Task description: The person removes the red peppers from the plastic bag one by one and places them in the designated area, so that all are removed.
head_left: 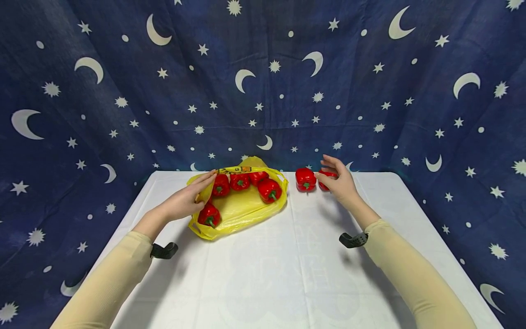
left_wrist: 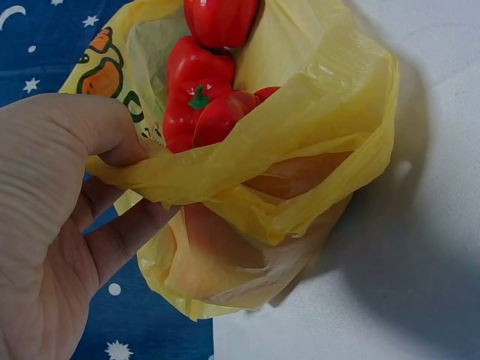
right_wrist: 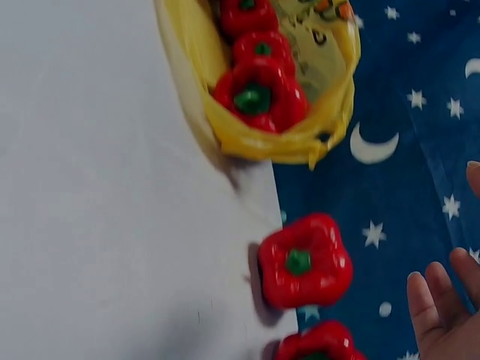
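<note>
A yellow plastic bag [head_left: 242, 210] lies open on the white table [head_left: 287, 274] with several red bell peppers [head_left: 269, 189] inside. My left hand [head_left: 193, 197] pinches the bag's near-left rim; in the left wrist view the thumb and fingers [left_wrist: 97, 131] clamp the rim of the bag [left_wrist: 300, 172], with peppers [left_wrist: 199, 82] showing in its mouth. Two loose red peppers stand right of the bag at the table's far edge. My right hand [head_left: 336, 179] hovers at the right pepper [head_left: 324, 174] with fingers [right_wrist: 442, 315] spread. The left pepper [head_left: 306, 179] [right_wrist: 304, 260] stands free.
A dark blue cloth with moons and stars [head_left: 370, 91] hangs behind the table and around its sides. The two loose peppers stand close to the table's back edge. Black wrist mounts [head_left: 164, 250] sit on both sleeves.
</note>
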A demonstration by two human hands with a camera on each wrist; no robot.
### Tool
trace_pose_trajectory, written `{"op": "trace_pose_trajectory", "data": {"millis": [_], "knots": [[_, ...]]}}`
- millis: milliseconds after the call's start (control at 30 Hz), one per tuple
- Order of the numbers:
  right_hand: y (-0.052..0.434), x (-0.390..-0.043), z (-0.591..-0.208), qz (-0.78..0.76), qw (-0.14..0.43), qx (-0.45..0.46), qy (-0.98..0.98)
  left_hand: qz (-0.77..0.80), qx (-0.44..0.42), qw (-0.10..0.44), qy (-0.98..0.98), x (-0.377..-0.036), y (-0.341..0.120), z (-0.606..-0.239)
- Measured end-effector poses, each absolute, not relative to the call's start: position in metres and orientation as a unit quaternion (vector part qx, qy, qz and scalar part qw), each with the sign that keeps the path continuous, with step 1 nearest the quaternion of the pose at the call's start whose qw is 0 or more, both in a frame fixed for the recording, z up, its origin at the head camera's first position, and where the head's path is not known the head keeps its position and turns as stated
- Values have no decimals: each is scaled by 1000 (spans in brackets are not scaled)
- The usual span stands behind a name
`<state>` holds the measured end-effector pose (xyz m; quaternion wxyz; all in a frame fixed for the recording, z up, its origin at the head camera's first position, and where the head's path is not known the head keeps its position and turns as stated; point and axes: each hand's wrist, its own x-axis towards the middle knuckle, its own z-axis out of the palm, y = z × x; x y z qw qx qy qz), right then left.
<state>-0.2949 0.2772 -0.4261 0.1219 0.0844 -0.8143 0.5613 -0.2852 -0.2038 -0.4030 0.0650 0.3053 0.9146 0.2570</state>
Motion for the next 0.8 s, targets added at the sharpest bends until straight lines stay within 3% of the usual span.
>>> {"op": "trace_pose_trajectory", "data": {"millis": [367,800], "knots": [[245,-286,-422,577,99,140,-799,257,301,64,916,-285,-203,-404],[200,-276,-427,586,21,204,-784,258,306,60,914,-284,-202,-403]]}}
